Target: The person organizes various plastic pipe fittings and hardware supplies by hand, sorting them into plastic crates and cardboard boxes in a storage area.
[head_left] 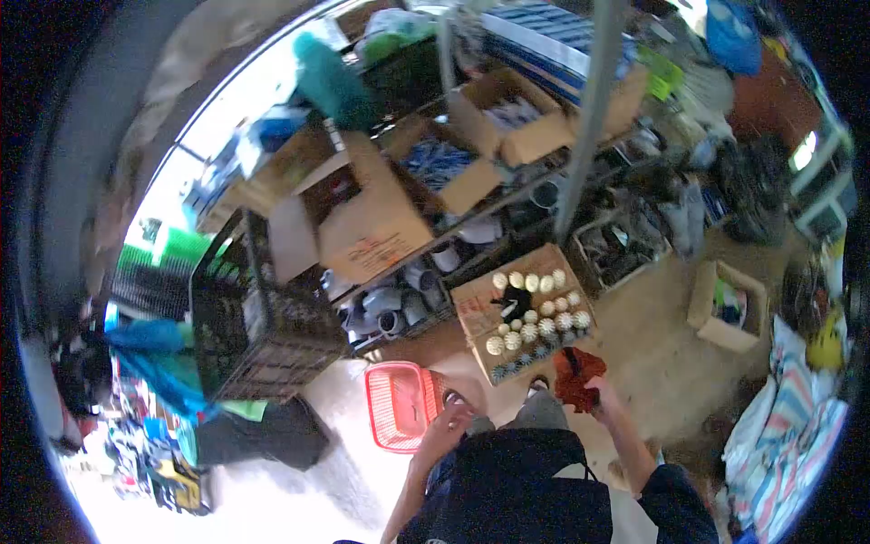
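Grip of right hand [602,399] closed on reddish bundle [577,375].

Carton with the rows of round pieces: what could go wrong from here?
The red bundle in the right hand hangs close to the carton; a swing might brush the end pieces off. The dark front row sits near the edge, so a knock could tip some. The basket is by the left foot, easily kicked.

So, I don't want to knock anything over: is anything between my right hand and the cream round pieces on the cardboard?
Yes: the reddish bundle at your right hand, then the darker pieces along the near edge of the cardboard, before the cream pieces.
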